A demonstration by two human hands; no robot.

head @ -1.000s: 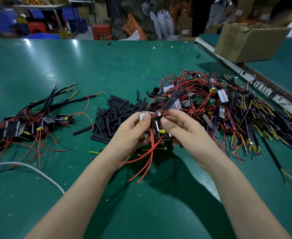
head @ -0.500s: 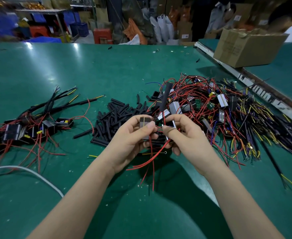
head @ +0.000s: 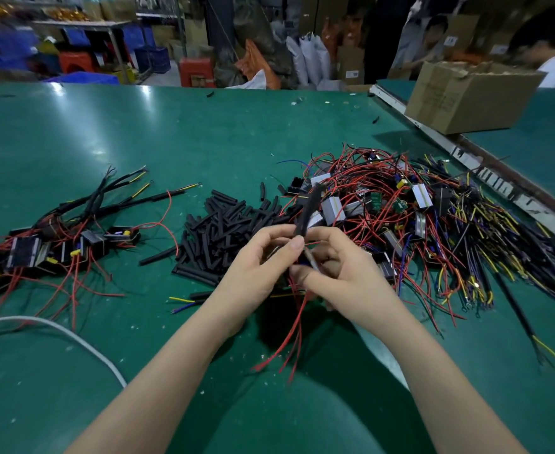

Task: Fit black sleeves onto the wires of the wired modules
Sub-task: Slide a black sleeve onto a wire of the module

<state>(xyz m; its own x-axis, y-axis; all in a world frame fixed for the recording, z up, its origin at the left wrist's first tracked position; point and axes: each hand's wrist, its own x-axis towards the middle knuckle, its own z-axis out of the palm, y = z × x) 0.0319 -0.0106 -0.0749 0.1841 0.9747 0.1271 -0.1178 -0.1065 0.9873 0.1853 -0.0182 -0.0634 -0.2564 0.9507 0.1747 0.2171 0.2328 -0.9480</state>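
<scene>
A black sleeve (head: 307,209) stands tilted above the middle of the green table (head: 112,132), its lower end pinched between the thumb and forefinger of the left hand (head: 256,273). Just beside it, the right hand (head: 341,276) curls its fingers round a wired module whose body is mostly hidden in the palm; a bundle of red wires (head: 294,332) hangs from between the two hands toward the near edge. Whether the wires have entered the sleeve cannot be told, as the fingers cover the joint.

Behind the left hand, at the centre of the table, lies a heap of loose black sleeves (head: 223,227), touching one another in a jumble. To its right, reaching toward the right edge, sprawls a large pile of unsleeved modules (head: 384,208) tangled with red, yellow and blue wires. Near the left edge sits a smaller group of finished modules (head: 50,244), their long leads wrapped in black sleeving and fanned toward the far side. A white cable (head: 72,335) curves across the near left part of the table.

Along the right edge runs a metal rail (head: 485,172), and beyond it, on the neighbouring table, stands an open cardboard box (head: 466,96). Past the far edge, crates, stools and bags appear blurred.
</scene>
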